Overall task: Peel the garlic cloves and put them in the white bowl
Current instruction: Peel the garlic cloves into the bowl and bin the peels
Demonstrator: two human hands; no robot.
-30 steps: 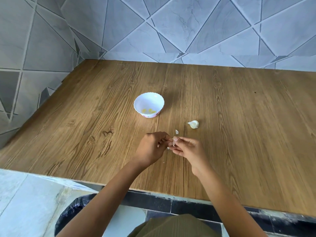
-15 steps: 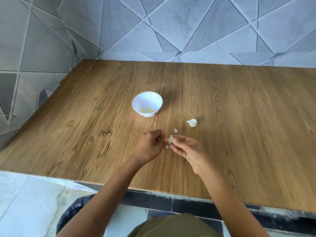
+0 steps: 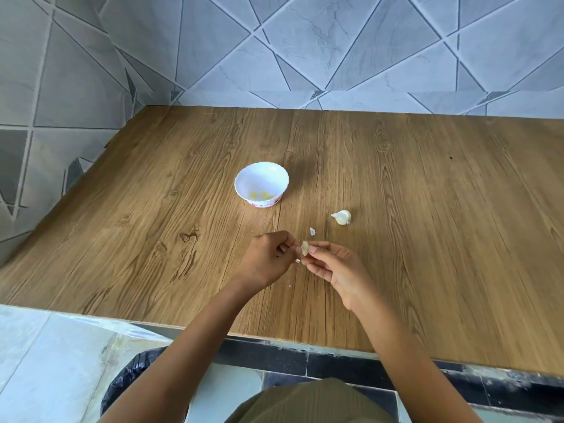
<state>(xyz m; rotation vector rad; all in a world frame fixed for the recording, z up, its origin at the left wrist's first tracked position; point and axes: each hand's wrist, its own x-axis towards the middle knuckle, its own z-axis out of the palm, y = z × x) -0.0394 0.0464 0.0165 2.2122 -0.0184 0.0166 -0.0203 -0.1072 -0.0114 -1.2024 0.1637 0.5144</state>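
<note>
My left hand (image 3: 268, 258) and right hand (image 3: 334, 268) meet, both pinching one garlic clove (image 3: 304, 248) over the worktop (image 3: 427, 209), near the white bowl (image 3: 262, 178).

Bright, soft daylight lies evenly. The white bowl (image 3: 262, 176) throws a faint shadow to its right on the wooden counter (image 3: 427, 209), so light perhaps comes from the left. Wide-angle distortion bends the counter's edges; the forearms (image 3: 189, 346) at the bottom look slightly blurred.
</note>
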